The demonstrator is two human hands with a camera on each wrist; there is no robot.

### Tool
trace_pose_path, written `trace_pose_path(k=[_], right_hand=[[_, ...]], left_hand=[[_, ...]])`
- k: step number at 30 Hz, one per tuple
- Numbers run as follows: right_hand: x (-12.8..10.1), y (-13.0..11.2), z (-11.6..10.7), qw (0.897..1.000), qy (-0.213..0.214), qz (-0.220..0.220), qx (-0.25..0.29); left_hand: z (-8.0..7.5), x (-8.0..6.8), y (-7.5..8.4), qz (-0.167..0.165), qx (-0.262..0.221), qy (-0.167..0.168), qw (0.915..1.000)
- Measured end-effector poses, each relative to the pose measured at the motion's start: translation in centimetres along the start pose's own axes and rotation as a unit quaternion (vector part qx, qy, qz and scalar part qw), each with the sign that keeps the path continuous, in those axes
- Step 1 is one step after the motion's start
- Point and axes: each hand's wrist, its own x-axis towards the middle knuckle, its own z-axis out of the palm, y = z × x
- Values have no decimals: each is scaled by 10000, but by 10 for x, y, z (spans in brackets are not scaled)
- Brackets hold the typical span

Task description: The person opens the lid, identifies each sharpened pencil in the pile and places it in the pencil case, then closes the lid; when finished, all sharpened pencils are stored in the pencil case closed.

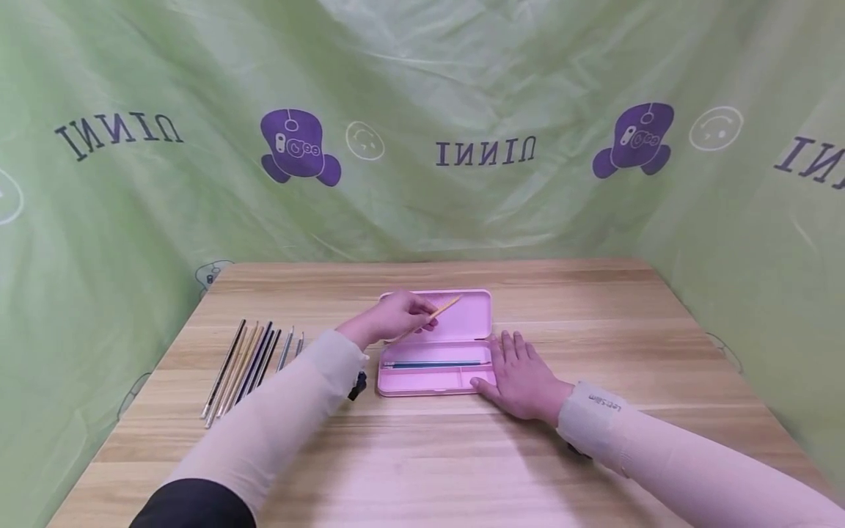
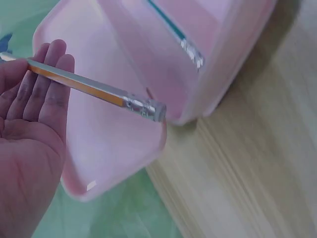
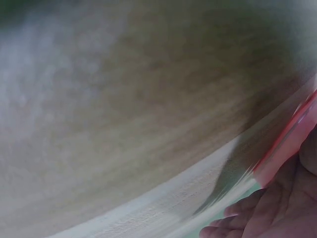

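An open pink pencil case lies in the middle of the wooden table, its lid folded back. One teal pencil lies in its tray. My left hand hovers over the case's left end and pinches a yellow-orange pencil, held slanted above the lid. In the left wrist view the yellow-orange pencil crosses my fingers, its metal ferrule and eraser over the pink case. My right hand lies flat on the table with straight fingers, against the case's right end.
A row of several pencils lies on the table's left part. Green printed cloth walls in the table at the back and both sides. The right wrist view is blurred, showing table wood, the case's pink edge and my palm.
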Motion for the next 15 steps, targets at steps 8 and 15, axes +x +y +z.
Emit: trace_pose_path(k=[8, 15], right_hand=[[0, -1, 1, 10000, 48, -30, 80], [2, 1, 2, 9999, 79, -52, 106]], left_hand=[[20, 4, -2, 126, 866, -180, 9960], [28, 3, -4, 128, 1743, -276, 9842]])
